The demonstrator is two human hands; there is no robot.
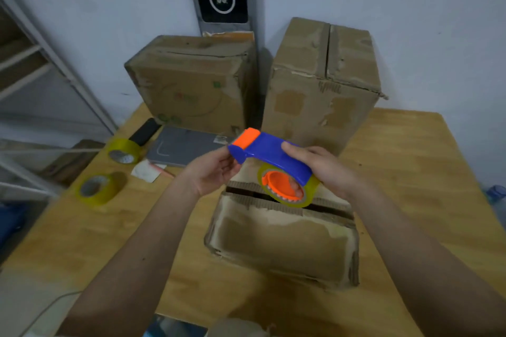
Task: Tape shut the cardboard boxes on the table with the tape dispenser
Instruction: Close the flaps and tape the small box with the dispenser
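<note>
A blue and orange tape dispenser (269, 154) with a yellowish tape roll hangs in the air above a worn cardboard box (284, 238) near the table's middle. My right hand (321, 169) grips the dispenser's blue body from the right. My left hand (212, 172) pinches its front end just under the orange tip. A dark gap shows between the near box's top flaps. Two more cardboard boxes stand at the back: a squat one (191, 82) on the left and a taller one (323, 85) on the right.
Two spare yellowish tape rolls (124, 151) (97, 189) lie at the wooden table's (410, 172) left side. A grey tablet-like slab (183, 146), a black object (145, 131) and a paper scrap (145, 171) lie beside them. A metal shelf frame (41, 68) stands on the left.
</note>
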